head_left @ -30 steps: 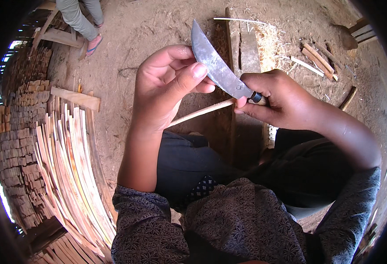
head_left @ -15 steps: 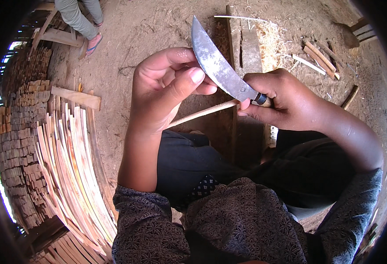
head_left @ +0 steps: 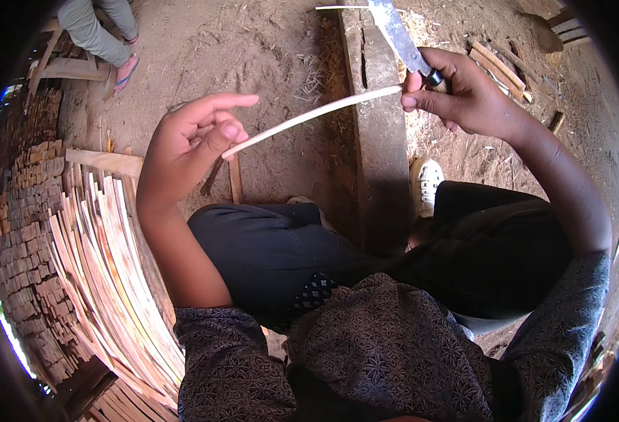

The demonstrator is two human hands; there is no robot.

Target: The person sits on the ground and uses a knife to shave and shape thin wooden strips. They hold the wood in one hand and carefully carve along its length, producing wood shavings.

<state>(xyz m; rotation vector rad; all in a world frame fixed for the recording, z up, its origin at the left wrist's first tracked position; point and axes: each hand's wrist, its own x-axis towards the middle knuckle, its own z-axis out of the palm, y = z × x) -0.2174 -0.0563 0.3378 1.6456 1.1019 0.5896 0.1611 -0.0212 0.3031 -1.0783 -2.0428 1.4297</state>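
A thin, pale wooden strip (head_left: 316, 114) spans between my two hands, bowed slightly upward in the middle. Its left end is pinched by the thumb and fingers of my left hand (head_left: 190, 144), whose index finger stretches out above it. My right hand (head_left: 474, 95) is closed around the dark-collared handle of a knife (head_left: 396, 35) and also pinches the strip's right end between thumb and finger. The broad, mottled steel blade points up and away, its tip cut off by the upper edge of the picture.
A worn wooden beam (head_left: 379, 162) lies ahead of my legs, with shavings around its far end. Long wooden slats (head_left: 112, 260) and stacked short pieces (head_left: 24, 253) stand at left. Split sticks (head_left: 499, 70) lie at far right. Another person's sandalled foot (head_left: 126, 74) is at upper left.
My hands have moved apart, the left to the left and the right up and away. The strip, earlier slanting below the blade, now stretches between them. The knife has moved farther up.
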